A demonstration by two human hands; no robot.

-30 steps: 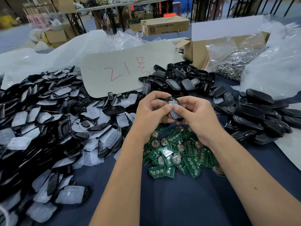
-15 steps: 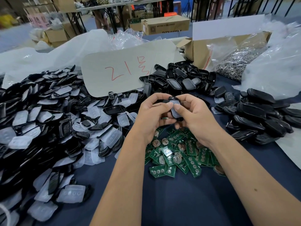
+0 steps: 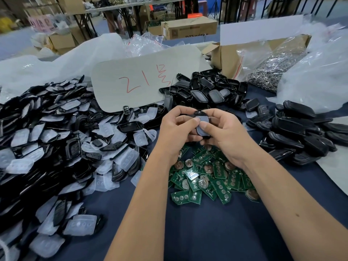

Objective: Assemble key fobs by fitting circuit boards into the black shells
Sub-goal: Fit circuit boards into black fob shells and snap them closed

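Note:
Both my hands hold one black key-fob shell (image 3: 198, 112) above the table, with a translucent white rubber pad (image 3: 203, 125) lying in it. My left hand (image 3: 176, 127) grips the shell's left side, its thumb pressing on the pad. My right hand (image 3: 224, 132) curls around the right side and underside, thumb on the pad too. Below my hands lies a heap of green circuit boards (image 3: 207, 178) with round contacts. Much of the shell is hidden by my fingers.
A large pile of black shells and white pads (image 3: 56, 140) fills the left. More black shells (image 3: 205, 91) lie behind my hands and closed fobs (image 3: 297, 132) on the right. A grey card with red writing (image 3: 143, 80) and a box of metal rings (image 3: 267, 70) stand behind.
My hands stay together on the same shell, lifted slightly away from the circuit boards. The thumbs shifted a little on the white pad.

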